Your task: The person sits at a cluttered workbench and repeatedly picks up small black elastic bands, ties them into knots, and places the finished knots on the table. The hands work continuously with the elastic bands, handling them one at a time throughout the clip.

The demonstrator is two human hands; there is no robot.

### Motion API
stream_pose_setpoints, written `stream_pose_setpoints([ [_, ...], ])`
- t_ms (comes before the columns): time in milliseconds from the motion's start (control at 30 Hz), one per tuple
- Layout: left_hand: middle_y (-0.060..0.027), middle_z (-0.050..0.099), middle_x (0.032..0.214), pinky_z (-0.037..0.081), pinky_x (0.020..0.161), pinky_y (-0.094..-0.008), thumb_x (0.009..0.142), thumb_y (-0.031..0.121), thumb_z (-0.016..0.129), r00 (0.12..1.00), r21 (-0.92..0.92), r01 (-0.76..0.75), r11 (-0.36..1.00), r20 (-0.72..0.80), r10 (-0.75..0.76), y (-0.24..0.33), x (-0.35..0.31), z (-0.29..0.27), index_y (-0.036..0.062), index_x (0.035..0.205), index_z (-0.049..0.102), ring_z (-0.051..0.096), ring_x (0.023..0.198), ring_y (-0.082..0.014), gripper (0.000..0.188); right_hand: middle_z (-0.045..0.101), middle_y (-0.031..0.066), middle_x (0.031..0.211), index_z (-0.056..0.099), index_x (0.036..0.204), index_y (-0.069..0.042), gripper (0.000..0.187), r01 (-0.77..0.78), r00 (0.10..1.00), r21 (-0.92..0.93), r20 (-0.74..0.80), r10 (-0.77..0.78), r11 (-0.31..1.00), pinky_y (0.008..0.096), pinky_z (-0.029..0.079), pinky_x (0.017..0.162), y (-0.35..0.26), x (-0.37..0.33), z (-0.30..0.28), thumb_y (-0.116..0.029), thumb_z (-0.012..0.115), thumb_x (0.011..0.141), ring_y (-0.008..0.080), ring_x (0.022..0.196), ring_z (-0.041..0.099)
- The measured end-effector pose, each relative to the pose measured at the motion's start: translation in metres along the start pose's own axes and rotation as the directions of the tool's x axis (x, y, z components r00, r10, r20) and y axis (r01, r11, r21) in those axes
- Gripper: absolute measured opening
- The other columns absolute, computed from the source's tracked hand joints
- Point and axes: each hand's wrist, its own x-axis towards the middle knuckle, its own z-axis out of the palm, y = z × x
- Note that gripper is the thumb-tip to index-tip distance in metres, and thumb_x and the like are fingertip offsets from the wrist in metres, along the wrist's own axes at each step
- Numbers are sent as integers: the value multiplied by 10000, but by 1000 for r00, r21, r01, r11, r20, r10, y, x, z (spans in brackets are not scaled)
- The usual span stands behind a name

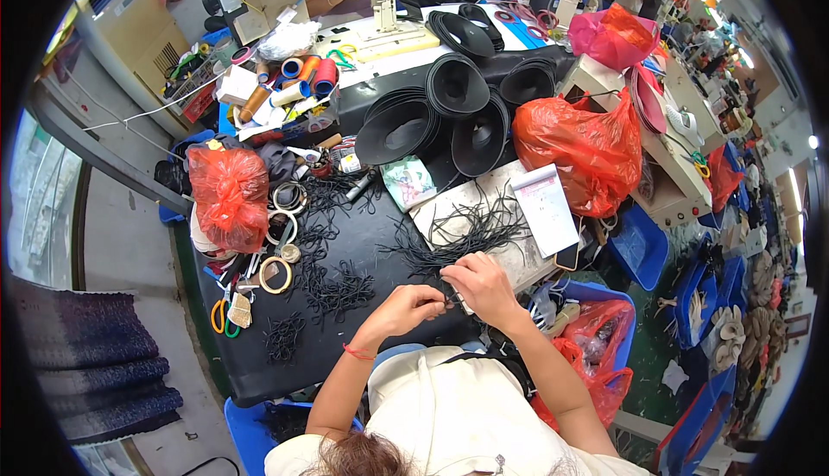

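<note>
Left hand: my left hand (413, 303) is closed in a pinch on the end of a thin black cord (442, 300), held low over the near edge of the worktop (259, 372) so the cord stays taut between my hands.
Right hand: my right hand (480, 286) is curled shut around the other end of that cord, with what looks like a small tool under the fingers; I cannot tell its kind.
Cord in hand: one, stretched between my two hands, just in front of my chest.
Loose cords: a fanned heap (466, 236) lies just beyond my right hand, within easy reach; too tangled to count.
Bundled cords: about four small dark clumps (338, 290) sit to my left on the black worktop, apart from the loose heap.
Scissors: one pair with yellow and green handles (223, 316) at the left edge, out of the way.
Tape rings: about three (276, 275) near the scissors.
Red bags: two on the worktop, one left (229, 195), one right (583, 152).
Black cone stacks: about five (458, 88) at the back.
</note>
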Motion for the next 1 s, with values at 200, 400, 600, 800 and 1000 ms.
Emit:
stream_pose_setpoints([
  [200, -68, 616, 856, 490, 672, -233, 860, 82, 565, 991, -776, -51, 629, -120, -68, 3, -8, 5, -20, 1109, 529, 574, 718, -104, 272, 568, 108, 773, 611, 867, 9, 93, -268, 959, 403, 30, 281, 875, 323, 442, 613, -3, -16, 24, -41, 578, 796, 256, 697, 559],
  [400, -46, 612, 864, 477, 665, -206, 870, 87, 555, 955, -639, -103, 763, -278, -104, -9, 1, 6, -20, 1081, 551, 555, 720, -72, 236, 578, 108, 762, 603, 897, 6, 100, -265, 962, 247, 3, 273, 932, 304, 453, 608, -19, -18, 25, -9, 555, 810, 231, 651, 570],
  [600, -44, 615, 857, 474, 658, -212, 843, 70, 586, 935, -514, -133, 847, -349, -64, -16, 1, 14, -12, 1011, 594, 558, 701, -74, 187, 623, 39, 800, 611, 892, 12, 121, -511, 817, 807, 346, 462, 298, 234, 468, 591, -26, -21, 28, -96, 567, 857, 86, 678, 566],
  [800, -61, 626, 861, 507, 697, -233, 801, 28, 618, 928, -698, -126, 705, -335, -166, 1, -3, 17, 10, 966, 599, 597, 737, -102, 167, 608, 13, 769, 611, 884, 1, 119, -602, 772, 603, 272, 574, 524, 200, 456, 594, -22, -23, 30, -107, 564, 868, 60, 671, 547],
  [1000, -54, 624, 851, 511, 692, -235, 792, 24, 624, 929, -788, -92, 609, -288, -233, -4, -4, 11, 9, 967, 590, 600, 747, -106, 179, 613, 16, 717, 609, 849, 3, 90, -407, 817, 842, 161, 554, 355, 202, 454, 567, -31, -20, 39, -84, 584, 846, 63, 616, 554],
])
